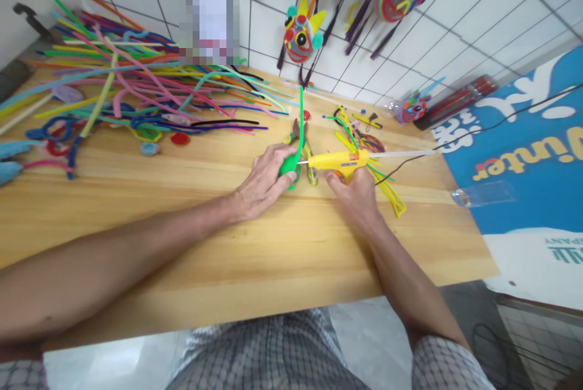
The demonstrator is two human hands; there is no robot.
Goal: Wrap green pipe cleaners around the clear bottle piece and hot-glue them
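Note:
My left hand (264, 180) is closed on a green pipe-cleaner piece (288, 165), a flat coiled shape with one long strand (301, 113) standing up from it. Wrapped round the handle of a yellow hot glue gun (337, 162) is my right hand (357, 195). The gun's metal nozzle meets the green piece or sits right at its edge; I cannot tell which. A clear glue stick (401, 153) juts from the gun's rear. Behind the green piece lie pliers (310, 165) with yellow-and-dark handles, partly hidden.
Many coloured pipe cleaners (150, 80) are heaped at the back left. Cut yellow and green strips (392, 195) lie beyond the gun. Decorated ornaments (303, 37) hang before the tiled wall. A dark cable (410, 159) runs right, past a blue printed board (537, 153).

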